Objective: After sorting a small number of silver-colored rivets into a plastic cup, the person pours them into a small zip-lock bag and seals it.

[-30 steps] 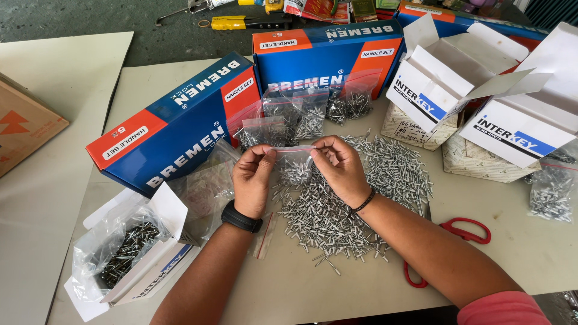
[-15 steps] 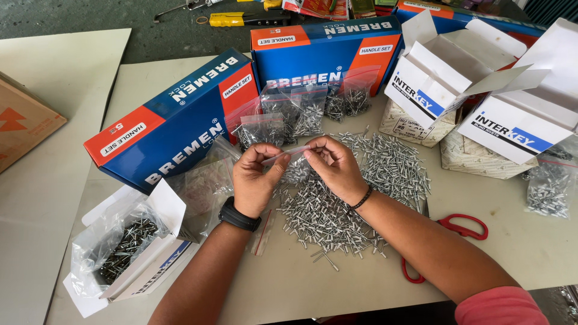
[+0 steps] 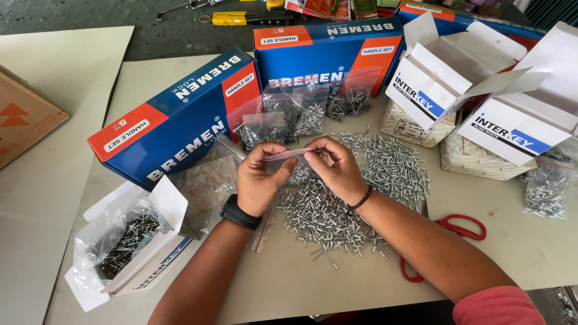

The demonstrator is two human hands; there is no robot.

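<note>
Hardly anything has shifted since a moment ago — both hands have kept their place above the rivet pile, and the camera has only tipped a little. Left hand (image 3: 257, 180) and right hand (image 3: 332, 167) are each pinched shut on an end of a small clear zip bag (image 3: 288, 154), held flat between them just above the table (image 3: 361, 283). The bag's long axis runs left to right, level, with the left thumb and fingers at one end and the right fingertips at the other; neither hand is nearer than its partner.

Directly below and to the right lies the heap of loose silver rivets (image 3: 349, 198) — close under the bag. Filled bags (image 3: 301, 111) lean against the blue boxes (image 3: 180, 120) beyond the hands. Red-handled scissors (image 3: 460, 227) sit near the right forearm. Open room lies toward the near table edge.
</note>
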